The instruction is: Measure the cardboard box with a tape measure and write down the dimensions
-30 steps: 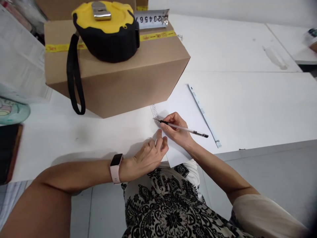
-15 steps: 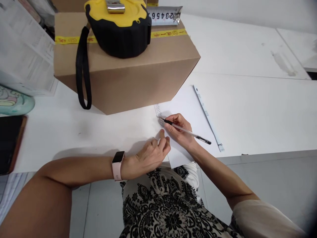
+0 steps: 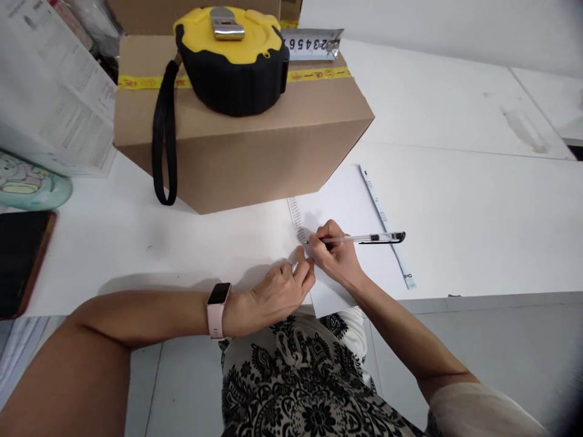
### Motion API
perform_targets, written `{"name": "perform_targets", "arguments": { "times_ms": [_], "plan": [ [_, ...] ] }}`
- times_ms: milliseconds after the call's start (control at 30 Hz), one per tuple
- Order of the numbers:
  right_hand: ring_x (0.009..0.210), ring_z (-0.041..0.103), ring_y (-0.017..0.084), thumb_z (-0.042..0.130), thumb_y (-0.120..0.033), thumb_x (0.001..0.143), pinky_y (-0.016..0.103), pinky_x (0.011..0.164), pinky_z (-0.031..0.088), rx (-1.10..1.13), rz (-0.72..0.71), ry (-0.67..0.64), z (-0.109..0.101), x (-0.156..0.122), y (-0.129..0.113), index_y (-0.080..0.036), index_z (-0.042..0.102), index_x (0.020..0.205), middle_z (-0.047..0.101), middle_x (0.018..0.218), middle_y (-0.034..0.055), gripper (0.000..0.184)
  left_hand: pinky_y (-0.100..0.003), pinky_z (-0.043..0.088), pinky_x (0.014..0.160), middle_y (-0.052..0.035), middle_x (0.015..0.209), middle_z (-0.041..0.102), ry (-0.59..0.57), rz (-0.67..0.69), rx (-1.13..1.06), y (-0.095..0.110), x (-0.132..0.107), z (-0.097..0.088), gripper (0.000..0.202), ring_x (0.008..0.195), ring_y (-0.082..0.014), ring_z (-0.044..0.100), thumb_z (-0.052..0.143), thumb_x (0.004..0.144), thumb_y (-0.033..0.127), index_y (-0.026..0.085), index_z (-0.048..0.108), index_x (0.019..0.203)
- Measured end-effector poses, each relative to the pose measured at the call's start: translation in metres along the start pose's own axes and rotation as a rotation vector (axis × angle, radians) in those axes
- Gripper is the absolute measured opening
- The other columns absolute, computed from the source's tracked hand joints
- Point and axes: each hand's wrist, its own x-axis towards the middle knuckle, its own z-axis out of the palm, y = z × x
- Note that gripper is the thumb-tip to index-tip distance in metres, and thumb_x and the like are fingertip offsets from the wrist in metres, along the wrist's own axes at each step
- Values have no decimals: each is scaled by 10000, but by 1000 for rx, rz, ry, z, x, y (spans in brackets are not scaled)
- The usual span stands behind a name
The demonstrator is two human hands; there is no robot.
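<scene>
My right hand [image 3: 337, 255] is closed around a clear-barrelled pen [image 3: 364, 238] with a black grip and a black end. The pen's tip meets a white sheet of paper [image 3: 348, 200] near its left edge, at the lower end of a column of small handwriting [image 3: 296, 220]. My left hand [image 3: 282, 288] rests at the paper's lower left edge, its fingers apart and partly bent, with one fingertip close to the pen tip. A smartwatch [image 3: 219, 309] with a pale pink strap is on the left wrist. The sheet's lower corner hangs past the table edge.
A cardboard box [image 3: 255, 161] stands beyond the hands, carrying a yellow and black tape measure [image 3: 234, 76] with its blade partly out and a black strap hanging. A folded light-blue strip [image 3: 385, 221] lies along the paper's right side. At left are a phone [image 3: 22, 261] and a pale green item [image 3: 36, 185].
My right hand has shifted slightly down the paper, and the pen tip is lower along the writing. The pen has swung to nearly level. The left hand stays at the paper edge.
</scene>
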Motion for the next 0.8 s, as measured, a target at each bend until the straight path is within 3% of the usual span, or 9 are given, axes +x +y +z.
{"name": "perform_targets", "arguments": {
  "times_ms": [267,533,800],
  "plan": [
    [459,359,86,610,-268,882,248,453,267,-88,-53,-8,0,-1,1,-253,426,754,420,562,-87,224,-330,278,521,-293,1264,643,57,-1,69,2,0,0,450,611,-174,515,482,949,189,-11,594,1336],
    [469,390,90,602,-253,906,260,455,302,-113,-60,-33,-1,-2,4,-254,432,764,425,567,-82,222,-343,303,550,-275,1264,644,32,-7,19,2,-2,2,452,632,-174,497,479,959,175,7,583,1366],
    [477,386,96,620,-268,901,274,462,310,-132,-33,-31,-1,-2,3,-258,425,765,424,568,-76,238,-338,300,541,-232,1077,684,30,4,7,1,-1,1,433,632,-190,513,470,966,171,3,593,1345]
  ]
}}
